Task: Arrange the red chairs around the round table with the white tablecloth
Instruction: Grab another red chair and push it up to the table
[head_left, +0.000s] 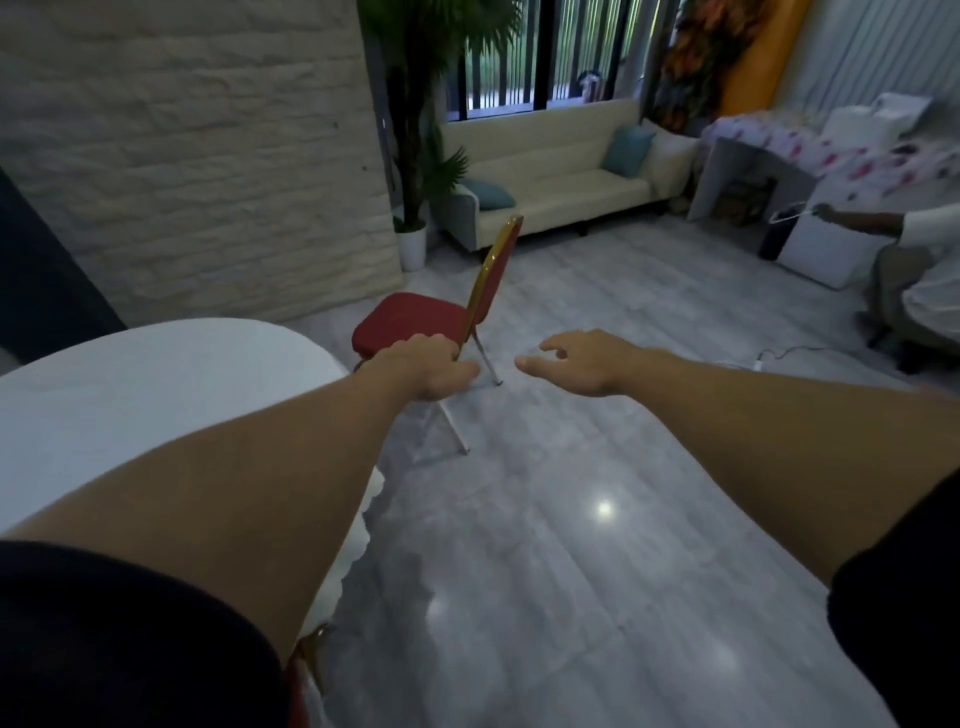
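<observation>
A red chair (410, 318) with a gold frame stands on the grey floor beside the round table with the white tablecloth (130, 395), its seat facing the table. My left hand (428, 366) grips the near edge of the chair's seat by the frame. To the right of the chair, my right hand (576, 364) hovers with fingers spread and nothing in it. The top of a second red chair (304, 670) peeks out under my left arm at the table's near edge, mostly hidden.
A cream sofa (556, 176) with blue cushions stands along the far window. A potted palm (413, 244) sits at the wall corner. A seated person (919, 280) is at the right edge, with a cable (779, 356) on the floor nearby.
</observation>
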